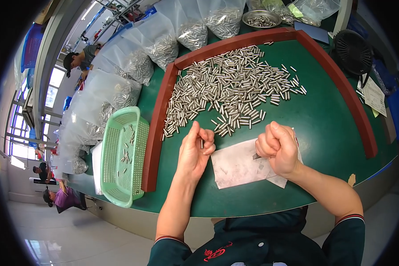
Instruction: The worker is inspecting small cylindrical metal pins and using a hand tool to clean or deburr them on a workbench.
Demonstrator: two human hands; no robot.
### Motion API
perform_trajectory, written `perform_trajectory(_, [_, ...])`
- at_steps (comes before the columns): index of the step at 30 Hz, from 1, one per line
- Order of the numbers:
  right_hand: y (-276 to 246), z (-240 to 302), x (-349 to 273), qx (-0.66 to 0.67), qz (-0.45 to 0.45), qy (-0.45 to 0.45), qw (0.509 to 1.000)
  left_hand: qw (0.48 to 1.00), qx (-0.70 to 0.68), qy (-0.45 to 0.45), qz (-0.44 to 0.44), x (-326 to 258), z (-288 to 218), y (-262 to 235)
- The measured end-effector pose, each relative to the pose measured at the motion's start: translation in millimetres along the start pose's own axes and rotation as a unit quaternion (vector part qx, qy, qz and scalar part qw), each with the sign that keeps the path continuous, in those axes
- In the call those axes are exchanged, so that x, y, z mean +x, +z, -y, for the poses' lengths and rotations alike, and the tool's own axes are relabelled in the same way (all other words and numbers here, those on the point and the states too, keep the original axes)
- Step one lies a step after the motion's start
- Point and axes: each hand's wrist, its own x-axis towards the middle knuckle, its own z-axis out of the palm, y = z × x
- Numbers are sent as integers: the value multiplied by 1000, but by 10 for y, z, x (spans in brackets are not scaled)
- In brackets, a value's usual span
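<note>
Nearest us, the front edge of the green table (pixel 323 146) has no rail, so we judge that any pin dropped here could roll off toward the lap. Just beyond it, our left hand (pixel 195 148) has its fingers curled round a single pin (pixel 202 143); a loose grip on something so smooth and round could let it slip. Our right hand (pixel 277 148) is clenched over the stained cloth (pixel 232 166), and we cannot quite tell whether the dark tip at its fingers is another pin. If the cloth bunches under that wrist, it could sweep nearby pieces along. To the left, the green basket (pixel 140 150) holds a few scattered pins and sits close to the table's edge, where an elbow could knock it. Ahead of our hands lies the loose pile of metal pins (pixel 235 80); a careless reach could spread its near side toward us, since the red-brown frame (pixel 337 80) bounds only the other sides. Farther off, full plastic bags (pixel 159 42) stand crowded together, and one leaning over could spill.
</note>
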Motion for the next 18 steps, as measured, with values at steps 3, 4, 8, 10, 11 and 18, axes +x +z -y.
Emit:
perform_trajectory(3, [-6, -9, 5, 0, 2, -1, 1000, 949, 291, 106, -57, 62, -54, 0])
perform_trajectory(4, [-5, -10, 8, 0, 3, -2, 1000, 870, 445, 180, -110, 100, -41, 37])
perform_trajectory(8, [-19, -2, 18, -1, 4, -2, 1000, 644, 697, 304, -87, 161, -22, 40])
perform_trajectory(10, [-16, -1, 18, 2, 6, -8, 1000, 618, 707, 342, -31, 221, 3, -16])
perform_trajectory(11, [-10, -1, 19, 2, 8, -8, 1000, 606, 711, 355, -6, 249, -1, -32])
perform_trajectory(18, [16, -3, 7, 1, 6, -6, 1000, 756, 605, 250, -23, 209, -16, 7])
